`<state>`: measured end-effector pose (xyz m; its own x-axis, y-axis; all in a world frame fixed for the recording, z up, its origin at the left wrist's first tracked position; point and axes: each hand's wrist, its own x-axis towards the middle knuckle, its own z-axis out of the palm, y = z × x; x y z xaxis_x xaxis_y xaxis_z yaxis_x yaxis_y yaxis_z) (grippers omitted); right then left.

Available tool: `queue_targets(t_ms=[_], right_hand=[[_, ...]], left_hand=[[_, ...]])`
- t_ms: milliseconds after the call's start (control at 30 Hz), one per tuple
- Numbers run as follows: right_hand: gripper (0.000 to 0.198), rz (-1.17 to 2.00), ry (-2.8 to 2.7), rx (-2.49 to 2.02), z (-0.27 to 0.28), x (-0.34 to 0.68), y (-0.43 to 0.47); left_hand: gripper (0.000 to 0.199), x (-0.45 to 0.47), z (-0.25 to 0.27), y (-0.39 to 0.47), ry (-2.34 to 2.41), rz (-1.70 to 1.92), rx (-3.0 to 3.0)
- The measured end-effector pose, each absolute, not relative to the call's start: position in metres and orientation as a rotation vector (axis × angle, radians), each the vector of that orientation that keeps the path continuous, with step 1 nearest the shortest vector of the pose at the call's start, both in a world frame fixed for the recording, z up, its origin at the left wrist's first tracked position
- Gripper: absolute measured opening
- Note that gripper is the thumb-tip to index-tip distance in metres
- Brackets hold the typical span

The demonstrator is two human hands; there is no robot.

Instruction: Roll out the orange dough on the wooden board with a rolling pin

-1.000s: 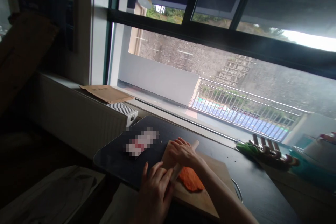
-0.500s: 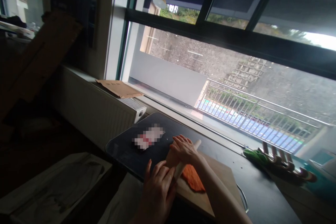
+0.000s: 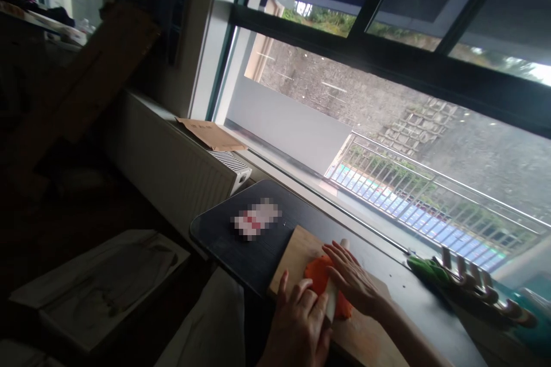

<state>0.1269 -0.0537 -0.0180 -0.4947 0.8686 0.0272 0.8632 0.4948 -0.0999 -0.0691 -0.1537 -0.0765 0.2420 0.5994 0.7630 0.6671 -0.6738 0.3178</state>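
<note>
The dough [image 3: 317, 271] on the board [image 3: 297, 239] looks flattened already, its edge uneven; rolling seems unfinished, with the pin [image 3: 331, 300] across it beneath the left hand [image 3: 301, 316] and right hand [image 3: 356, 280], fingers outstretched, neither clenched round it

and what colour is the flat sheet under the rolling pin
Orange; the flat sheet shows best in the head view, on both sides of the rolling pin.

Indoor workspace, kind unclear — wide window [image 3: 365, 49], radiator [image 3: 172, 155], table [image 3: 258, 258]
</note>
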Motion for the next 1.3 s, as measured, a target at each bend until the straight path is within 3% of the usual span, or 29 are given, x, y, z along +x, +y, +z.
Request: queue_targets(t_ms=[267, 433, 867, 1167, 1300], right_hand=[[0.065, 0.2, -2.677, -1.592, -0.006, 0.041, -0.014], [0.062, 0.173, -2.655, -1.668, -0.005, 0.005, 0.002], [0.057, -0.129, -2.464, -1.735, -0.032, 0.126, -0.105], [0.054, -0.028, -2.401, -1.692, -0.016, 0.026, -0.069], [0.047, -0.016, -2.433, -1.68, -0.015, 0.037, -0.077]], left_hand=[[0.032, -0.084, -0.077, -0.144, -1.505, -1.477, -2.321], [0.041, -0.097, -0.066, -0.14, -1.503, -1.369, -2.357], [0.042, -0.064, -0.113, -0.149, -1.083, -1.461, -2.245], [0.042, -0.103, -0.112, -0.146, -1.324, -1.478, -2.289], [0.041, -0.102, -0.101, -0.145, -1.361, -1.461, -2.362]])
